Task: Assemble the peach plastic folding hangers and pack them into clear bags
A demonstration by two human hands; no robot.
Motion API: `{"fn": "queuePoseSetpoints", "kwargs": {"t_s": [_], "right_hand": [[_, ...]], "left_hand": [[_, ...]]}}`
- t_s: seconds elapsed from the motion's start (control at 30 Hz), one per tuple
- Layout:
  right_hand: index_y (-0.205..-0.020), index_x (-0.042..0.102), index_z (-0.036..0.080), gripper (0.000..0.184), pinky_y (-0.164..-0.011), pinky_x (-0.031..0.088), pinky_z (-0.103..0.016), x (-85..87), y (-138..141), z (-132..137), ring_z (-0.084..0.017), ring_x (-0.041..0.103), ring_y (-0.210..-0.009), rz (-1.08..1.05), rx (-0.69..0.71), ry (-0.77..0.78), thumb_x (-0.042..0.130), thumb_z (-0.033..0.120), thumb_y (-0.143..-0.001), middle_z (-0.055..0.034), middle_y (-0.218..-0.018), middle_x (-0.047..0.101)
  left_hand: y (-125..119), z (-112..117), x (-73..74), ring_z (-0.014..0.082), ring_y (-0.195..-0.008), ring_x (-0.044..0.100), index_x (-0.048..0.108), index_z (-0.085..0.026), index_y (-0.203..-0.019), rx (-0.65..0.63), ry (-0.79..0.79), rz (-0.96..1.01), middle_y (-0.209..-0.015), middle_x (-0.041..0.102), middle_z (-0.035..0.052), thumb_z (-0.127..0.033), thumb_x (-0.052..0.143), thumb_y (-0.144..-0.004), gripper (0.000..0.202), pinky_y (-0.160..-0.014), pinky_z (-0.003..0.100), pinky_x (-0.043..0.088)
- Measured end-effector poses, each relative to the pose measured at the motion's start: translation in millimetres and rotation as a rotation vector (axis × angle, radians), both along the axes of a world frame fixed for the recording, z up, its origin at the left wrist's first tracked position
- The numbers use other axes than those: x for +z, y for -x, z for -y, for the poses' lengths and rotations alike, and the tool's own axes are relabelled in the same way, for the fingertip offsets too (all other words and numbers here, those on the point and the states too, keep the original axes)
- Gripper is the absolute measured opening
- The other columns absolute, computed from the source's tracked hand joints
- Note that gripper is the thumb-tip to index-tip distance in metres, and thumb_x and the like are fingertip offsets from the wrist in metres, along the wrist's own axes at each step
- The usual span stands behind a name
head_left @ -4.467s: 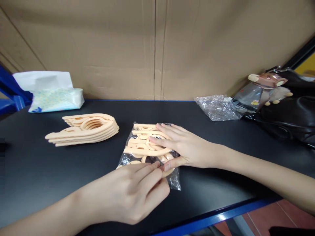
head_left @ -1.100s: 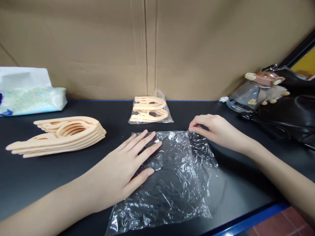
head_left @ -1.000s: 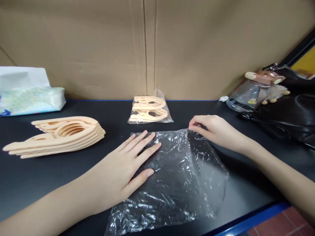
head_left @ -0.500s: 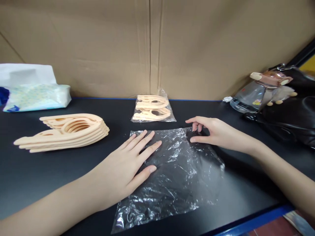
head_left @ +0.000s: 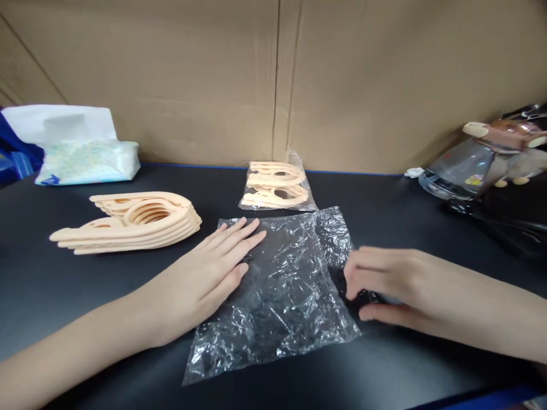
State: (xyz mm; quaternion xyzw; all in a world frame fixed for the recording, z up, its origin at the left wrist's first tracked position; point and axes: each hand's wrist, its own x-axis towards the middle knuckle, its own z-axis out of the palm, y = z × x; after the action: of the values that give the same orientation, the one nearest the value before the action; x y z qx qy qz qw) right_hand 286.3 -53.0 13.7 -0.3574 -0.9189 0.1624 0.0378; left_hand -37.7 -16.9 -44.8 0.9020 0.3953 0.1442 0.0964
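A clear, crinkled plastic bag [head_left: 277, 302] lies flat in front of me on the black table. My left hand [head_left: 209, 273] rests palm down on its left side, fingers stretched out. At the bag's right edge is my right hand [head_left: 388, 287], with curled fingers and the thumb apart from them. Some shiny film shows by its fingertips, but no firm grip is visible. Left of the bag lies a stack of cream plastic folding hangers [head_left: 141, 225]. Behind the bag, a clear packet of similar hangers [head_left: 277, 188] lies close to the cardboard.
A tissue pack [head_left: 89, 159] stands at the back left. At the back right are a clear bottle with a brown lid [head_left: 461, 165], a scrap of white paper [head_left: 413, 172] and a black strap [head_left: 491, 216]. A cardboard wall [head_left: 192, 85] closes off the table's rear.
My right hand has come down and nearer to me along the bag's right side, its fingers more curled. The bag's right part now lies drawn in. My left hand stays flat on the bag.
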Motion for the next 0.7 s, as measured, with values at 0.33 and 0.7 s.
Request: {"fn": "queuePoseSetpoints", "kwargs": {"t_s": [0.33, 0.7], "right_hand": [[-0.099, 0.065, 0.027, 0.017, -0.078, 0.046, -0.025, 0.7, 0, -11, -0.015, 0.061, -0.092, 0.009, 0.002, 0.364, 0.073, 0.034, -0.085, 0.0035, -0.096, 0.065], [-0.138, 0.053, 0.029, 0.041, -0.056, 0.043, -0.022, -19.3, 2, -17, -0.012, 0.056, -0.056, -0.068, -0.182, 0.175, 0.05, 0.038, -0.099, 0.0035, -0.071, 0.063]], "left_hand": [[17, -29, 3.2, 0.0222, -0.139, 0.042, 0.041, -0.036, -0.146, 0.037, 0.451, 0.327, -0.151, 0.044, -0.0065, -0.036, 0.032, -0.1, 0.046, -0.113, 0.04, 0.039], [1, -14, 19.5, 0.0207, -0.138, 0.043, 0.046, -0.028, -0.144, 0.242, 0.462, 0.536, -0.15, 0.045, -0.0056, -0.03, 0.036, -0.093, 0.052, -0.114, 0.037, 0.04]]}}
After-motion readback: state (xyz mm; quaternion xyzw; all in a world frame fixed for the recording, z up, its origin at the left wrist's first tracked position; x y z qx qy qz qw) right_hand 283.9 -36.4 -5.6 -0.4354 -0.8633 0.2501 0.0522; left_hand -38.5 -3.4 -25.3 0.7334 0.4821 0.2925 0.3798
